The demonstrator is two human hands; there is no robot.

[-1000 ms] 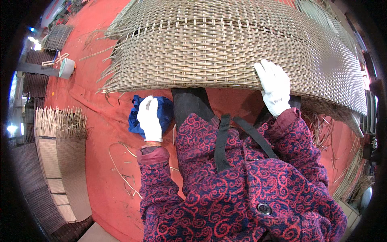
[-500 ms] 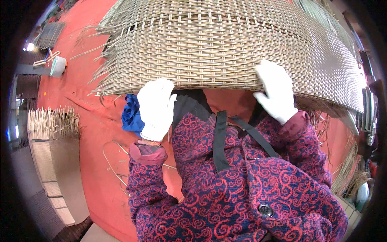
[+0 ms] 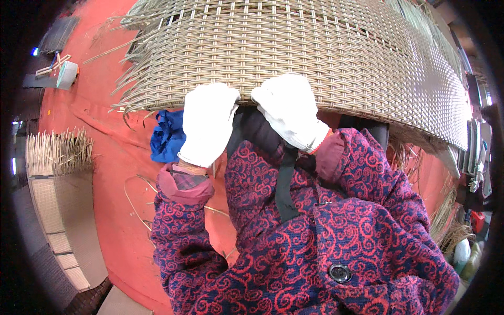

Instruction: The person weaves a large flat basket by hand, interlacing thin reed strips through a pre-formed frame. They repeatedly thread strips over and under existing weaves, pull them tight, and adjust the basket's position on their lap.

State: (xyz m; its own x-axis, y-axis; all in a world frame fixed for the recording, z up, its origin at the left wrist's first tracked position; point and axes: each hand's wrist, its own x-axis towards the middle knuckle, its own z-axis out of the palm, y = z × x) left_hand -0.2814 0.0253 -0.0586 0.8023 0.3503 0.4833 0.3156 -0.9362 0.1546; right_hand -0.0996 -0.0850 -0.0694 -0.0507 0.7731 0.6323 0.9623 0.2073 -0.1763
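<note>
A wide wicker panel (image 3: 226, 52), woven from flat tan-brown strands, stretches across the upper view, its near edge in front of my body. My left hand (image 3: 209, 125), in a white glove, is closed on that edge. Close to its right, my white-gloved right hand (image 3: 290, 111) is curled on the same edge, a narrow gap between the two. The fingertips are partly hidden by the gloves and the panel. Long loose strand ends (image 3: 137, 86) stick out raggedly from the panel's left side.
A blue cloth (image 3: 168, 137) lies beside my left hand on the red floor covering (image 3: 123, 210). Further left stands another woven piece with upright strand ends (image 3: 58, 152). A pale round roll (image 3: 66, 75) is at the far left; loose strands (image 3: 446, 215) lie at the right.
My right hand has moved left along the panel's edge, close to my left hand, and its spread fingers have curled. The left hand has curled at the edge too.
</note>
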